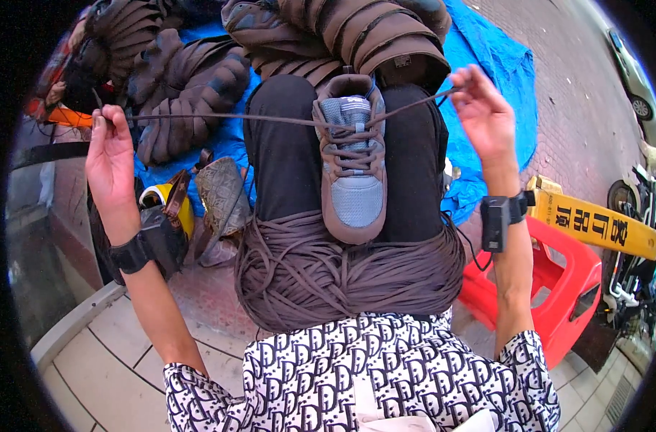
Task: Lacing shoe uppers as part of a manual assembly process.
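Note:
A grey-brown and blue sneaker (pixel 357 198) rests between my thighs with its toe toward me. Its brown shoelace (pixel 227 116) is threaded through the eyelets, and both ends stretch out to the sides from the top of the shoe. Out to the left, my left hand (pixel 112 147) pinches one lace end between thumb and fingers. Opposite it, my right hand (pixel 484 111) is raised and pinches the other end. A large bundle of loose brown shoelaces (pixel 349 277) is heaped across my lap, just below the sneaker.
Piles of nested brown shoe uppers (pixel 371 36) lie on a blue tarp (pixel 497 108) ahead. A patterned bag (pixel 222 194) sits left of my knees. At right are a red plastic stool (pixel 551 288), a yellow sign (pixel 594 219) and parked vehicles. Another person's hand (pixel 56 92) shows far left.

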Motion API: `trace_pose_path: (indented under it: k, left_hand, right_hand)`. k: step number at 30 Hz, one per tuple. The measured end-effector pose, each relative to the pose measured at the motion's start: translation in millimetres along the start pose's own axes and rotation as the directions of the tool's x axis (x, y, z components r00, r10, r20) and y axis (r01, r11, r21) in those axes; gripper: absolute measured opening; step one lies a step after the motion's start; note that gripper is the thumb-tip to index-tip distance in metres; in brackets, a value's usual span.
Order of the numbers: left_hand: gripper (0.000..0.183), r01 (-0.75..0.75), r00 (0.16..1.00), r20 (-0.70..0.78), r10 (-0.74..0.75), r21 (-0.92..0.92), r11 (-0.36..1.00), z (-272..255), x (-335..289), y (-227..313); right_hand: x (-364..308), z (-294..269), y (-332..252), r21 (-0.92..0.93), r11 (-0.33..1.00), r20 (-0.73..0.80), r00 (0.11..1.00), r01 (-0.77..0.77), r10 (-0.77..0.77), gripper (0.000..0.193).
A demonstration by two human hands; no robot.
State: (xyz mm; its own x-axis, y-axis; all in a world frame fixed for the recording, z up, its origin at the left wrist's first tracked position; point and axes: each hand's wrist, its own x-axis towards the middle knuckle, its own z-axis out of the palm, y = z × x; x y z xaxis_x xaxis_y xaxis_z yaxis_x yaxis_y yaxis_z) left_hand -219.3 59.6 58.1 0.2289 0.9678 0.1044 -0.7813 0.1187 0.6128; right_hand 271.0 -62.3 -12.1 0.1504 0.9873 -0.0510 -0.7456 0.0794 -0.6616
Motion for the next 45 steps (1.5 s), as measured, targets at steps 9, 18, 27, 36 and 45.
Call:
trace_pose_path:
  k: [9, 18, 27, 36, 45]
  left_hand:
    - [0.020, 0.126, 0.920, -0.391, -0.004, 0.287, 0.950, -93.0, -26.1, -4.2]
    - [0.021, 0.295, 0.894, -0.445, 0.060, 0.683, 0.668, -32.2, -3.3, -37.6]
    - [0.007, -0.591, 0.801, 0.593, -0.081, 0.763, -0.262, 68.6, -31.3, -176.2]
    - [0.008, -0.486, 0.871, 0.485, -0.081, 0.824, -0.292, 79.3, -36.4, -186.3]
    - [0.013, -0.650, 0.722, 0.675, -0.151, 0.587, -0.483, 84.6, -39.4, -198.9]
  right_hand:
    - [-24.9, -104.8, -59.6, -0.034, 0.999, -0.202, 0.979, -0.031, 0.023, 0.015]
    - [-32.6, -155.9, -114.5, 0.022, 0.983, -0.412, 0.898, 0.180, -0.155, 0.016]
    - [-13.7, 37.1, 11.3, -0.804, 0.577, -0.071, 0.987, -0.140, 0.141, 0.032]
    - [0.1, 90.8, 54.1, -0.912, 0.399, 0.185, 0.962, 0.092, 0.202, 0.011]
    - [-5.0, 89.9, 55.8, -0.948, 0.284, 0.225, 0.935, 0.145, 0.273, 0.017]
